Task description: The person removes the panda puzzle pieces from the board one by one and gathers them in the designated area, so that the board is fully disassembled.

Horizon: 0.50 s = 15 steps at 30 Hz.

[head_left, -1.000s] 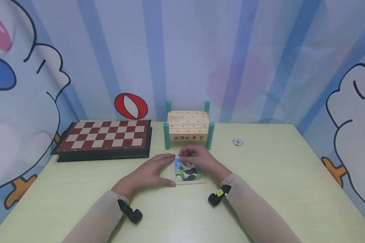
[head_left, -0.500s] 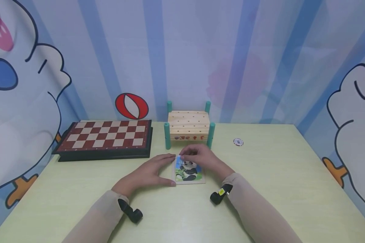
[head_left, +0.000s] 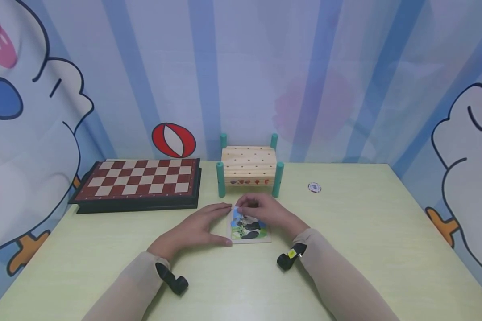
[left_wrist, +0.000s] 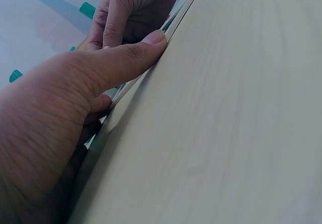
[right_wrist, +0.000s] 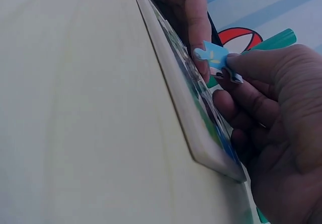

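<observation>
A small panda jigsaw puzzle (head_left: pixel 247 228) in a pale, flat frame lies on the table. My left hand (head_left: pixel 193 232) spans the frame's left side, its thumb at the near corner and its straight fingers at the far one. My right hand (head_left: pixel 263 209) is over the puzzle's upper part and hides some of it. In the right wrist view its thumb and fingers pinch a light-blue puzzle piece (right_wrist: pixel 215 58), tilted and raised over the picture. The left wrist view shows my left thumb (left_wrist: pixel 133 58) lying against the frame's edge.
Behind the puzzle stands a wooden toy bed-like stand (head_left: pixel 249 162) with green posts. A thick red-and-white chessboard (head_left: pixel 140 178) lies at the back left. A round poker chip (head_left: pixel 314 187) lies to the right. A striped curtain (head_left: pixel 249 80) closes off the table's back.
My right hand has shifted slightly over the puzzle's upper edge, up and then back down, with its fingers still pinched. My left hand has stayed in place.
</observation>
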### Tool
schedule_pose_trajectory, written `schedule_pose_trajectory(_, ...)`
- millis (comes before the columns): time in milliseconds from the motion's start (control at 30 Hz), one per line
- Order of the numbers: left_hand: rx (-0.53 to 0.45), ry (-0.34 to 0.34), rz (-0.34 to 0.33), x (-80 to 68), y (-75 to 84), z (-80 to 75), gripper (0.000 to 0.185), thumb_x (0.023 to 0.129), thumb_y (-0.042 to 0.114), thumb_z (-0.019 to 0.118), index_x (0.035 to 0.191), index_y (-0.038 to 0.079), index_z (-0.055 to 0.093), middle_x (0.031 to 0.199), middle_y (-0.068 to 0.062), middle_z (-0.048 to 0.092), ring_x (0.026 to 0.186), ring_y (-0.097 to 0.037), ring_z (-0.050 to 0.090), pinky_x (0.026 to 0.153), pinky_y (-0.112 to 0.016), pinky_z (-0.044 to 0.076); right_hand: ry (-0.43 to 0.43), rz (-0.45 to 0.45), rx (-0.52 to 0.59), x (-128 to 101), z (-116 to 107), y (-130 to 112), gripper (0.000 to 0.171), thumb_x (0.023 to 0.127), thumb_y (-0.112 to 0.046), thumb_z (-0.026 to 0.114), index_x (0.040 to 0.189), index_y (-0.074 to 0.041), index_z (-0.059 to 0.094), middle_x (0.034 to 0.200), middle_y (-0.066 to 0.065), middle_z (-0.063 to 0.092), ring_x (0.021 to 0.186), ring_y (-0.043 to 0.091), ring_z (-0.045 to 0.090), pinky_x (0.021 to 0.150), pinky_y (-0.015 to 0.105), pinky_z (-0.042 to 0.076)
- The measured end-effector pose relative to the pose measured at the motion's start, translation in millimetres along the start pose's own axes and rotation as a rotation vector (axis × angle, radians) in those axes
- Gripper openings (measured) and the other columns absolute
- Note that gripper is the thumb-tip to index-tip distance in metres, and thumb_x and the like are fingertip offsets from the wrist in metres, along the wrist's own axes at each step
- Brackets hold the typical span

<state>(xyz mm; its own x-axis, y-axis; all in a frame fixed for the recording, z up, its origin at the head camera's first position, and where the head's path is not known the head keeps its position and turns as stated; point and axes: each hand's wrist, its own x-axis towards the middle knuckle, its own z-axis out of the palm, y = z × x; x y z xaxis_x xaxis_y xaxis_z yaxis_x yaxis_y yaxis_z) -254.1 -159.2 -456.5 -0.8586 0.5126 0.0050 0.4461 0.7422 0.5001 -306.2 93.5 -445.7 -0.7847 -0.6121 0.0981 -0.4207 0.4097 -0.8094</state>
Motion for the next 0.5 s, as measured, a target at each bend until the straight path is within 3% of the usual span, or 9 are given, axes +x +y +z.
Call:
schedule_pose_trajectory(367,0.013,-0.004,-0.007,1.1,-0.1,-0.3,0.1,0.074,0.076,0.07,0.156,0.03,0.038,0.161,0.01,0.032,0.149,-0.014,0.026,0.119,-0.045,0.029,0.112,0.017,-0.001,0.8,-1.8,-1.2,0.012,0.096,-0.023,0.069,0.106,-0.016,0.073,0.093,-0.005,0.071,0.09,0.014,0.065,0.083,0.034,0.055)
schedule_pose_trajectory(500,0.003,-0.006,-0.008,1.1,0.0,-0.5,0.1,0.074,0.076,0.07,0.156,0.029,0.038,0.161,0.01,0.032,0.149,-0.014,0.026,0.12,-0.044,0.029,0.136,0.023,-0.016,0.6,-3.6,-0.8,0.012,0.095,-0.024,0.071,0.104,-0.017,0.074,0.092,-0.005,0.071,0.091,0.014,0.066,0.086,0.037,0.055)
